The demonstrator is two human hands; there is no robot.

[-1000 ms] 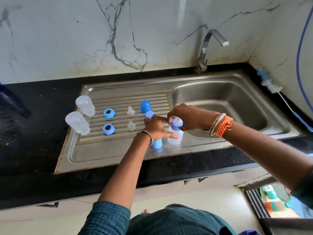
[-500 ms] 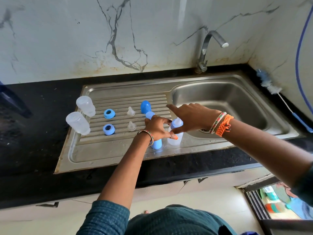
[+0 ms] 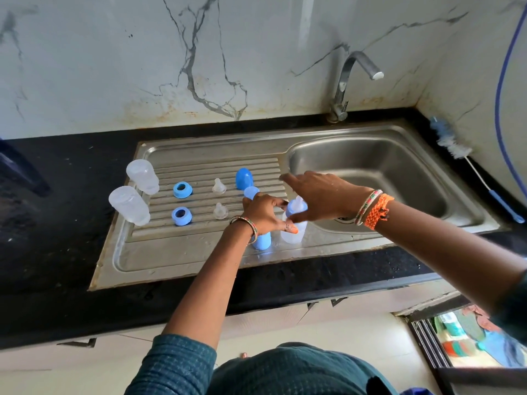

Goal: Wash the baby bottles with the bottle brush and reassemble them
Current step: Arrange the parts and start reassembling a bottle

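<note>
Steel drainboard (image 3: 176,260) — left hand (image 3: 263,213) grips bottle (image 3: 293,226); right hand (image 3: 319,195) fingers spread.

White marble-veined wall (image 3: 256,52), rust-stained low down; black stone bench (image 3: 57,223); pale cabinet fronts (image 3: 285,317) below; soft daylight.

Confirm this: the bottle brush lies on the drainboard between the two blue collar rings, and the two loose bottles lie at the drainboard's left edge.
Not quite. The head view shows the bottle brush lying on the dark counter to the right of the sink basin, against the wall, not on the drainboard. The two blue collar rings and the two loose bottles are placed as you say.
</note>
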